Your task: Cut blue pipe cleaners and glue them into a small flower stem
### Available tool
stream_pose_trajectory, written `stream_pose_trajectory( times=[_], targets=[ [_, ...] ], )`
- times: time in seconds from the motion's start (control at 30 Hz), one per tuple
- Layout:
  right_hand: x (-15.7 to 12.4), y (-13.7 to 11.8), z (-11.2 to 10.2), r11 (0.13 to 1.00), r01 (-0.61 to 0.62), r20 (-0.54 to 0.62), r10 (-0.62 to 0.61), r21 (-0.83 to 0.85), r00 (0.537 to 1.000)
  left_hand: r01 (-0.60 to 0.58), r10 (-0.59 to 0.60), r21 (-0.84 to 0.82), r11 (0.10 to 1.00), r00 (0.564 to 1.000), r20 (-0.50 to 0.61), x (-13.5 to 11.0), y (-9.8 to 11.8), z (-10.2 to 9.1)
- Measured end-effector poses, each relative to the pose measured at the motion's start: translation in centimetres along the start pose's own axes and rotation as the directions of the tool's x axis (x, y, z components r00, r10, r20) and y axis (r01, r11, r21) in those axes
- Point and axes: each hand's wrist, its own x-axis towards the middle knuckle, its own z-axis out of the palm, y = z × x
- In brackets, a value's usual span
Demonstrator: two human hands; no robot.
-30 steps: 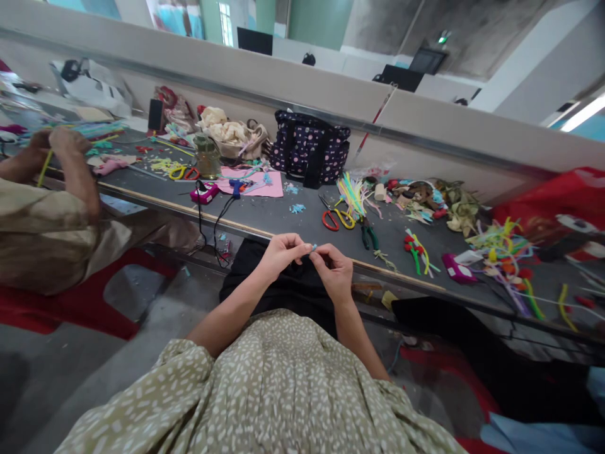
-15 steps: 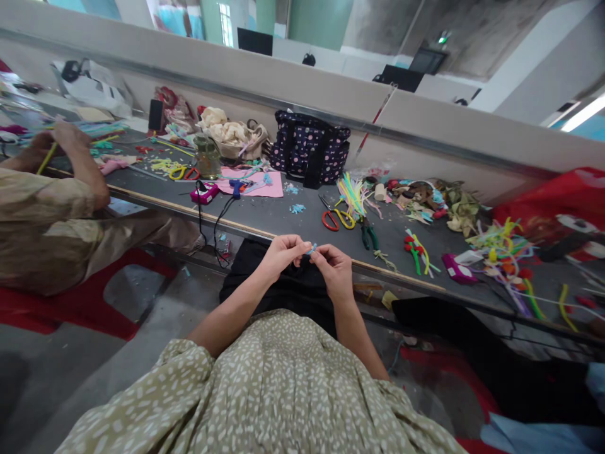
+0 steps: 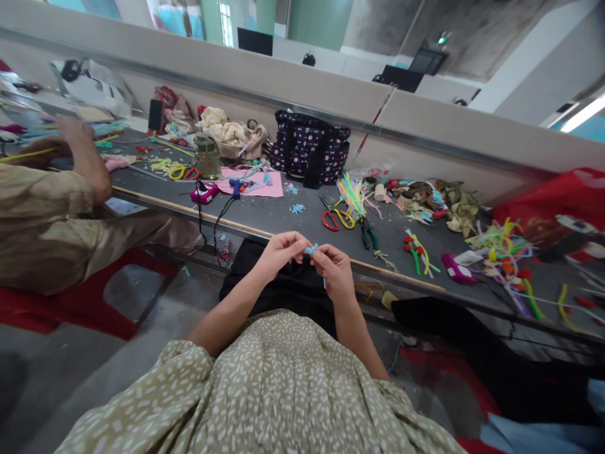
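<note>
Over my lap, just in front of the table edge, both hands meet at a small light-blue pipe cleaner piece [image 3: 311, 250]. My left hand [image 3: 286, 251] pinches its left side between thumb and index finger. Pressed together on the other side are the fingertips of my right hand [image 3: 334, 265]. A thin pale stem [image 3: 324, 282] shows below the right fingers; whether it joins the blue piece is hidden. Beyond the hands on the table lie small blue pieces [image 3: 297, 209], scissors [image 3: 338, 219] with red and yellow handles, and dark green-handled pliers [image 3: 368, 234].
A pink sheet [image 3: 271, 186] bears a blue glue gun [image 3: 236, 188], its black cord hanging over the edge. A patterned bag [image 3: 309, 148] stands behind. Pipe cleaner bundles [image 3: 352, 195] lie to the right. At left, a co-worker's arm [image 3: 89, 161] reaches over the table.
The blue piece shows more between my fingertips, and the pale stem has come into view below my right hand. At left, the co-worker's hands and yellow pipe cleaner have shifted.
</note>
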Motion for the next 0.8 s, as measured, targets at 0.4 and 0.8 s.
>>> stream_pose_trajectory(
  times=[0.4,0.8],
  targets=[
    [0.08,-0.25,-0.05,0.996,-0.061,0.037,0.059,0.069,0.998,-0.344,0.303,0.361,0.867,0.938,0.166,-0.04,0.22,-0.71],
    [0.29,-0.19,-0.03,0.992,-0.067,0.035,0.063,0.111,0.997,-0.436,0.418,0.484,0.759,0.896,0.152,0.08,0.39,-0.67]
  ],
)
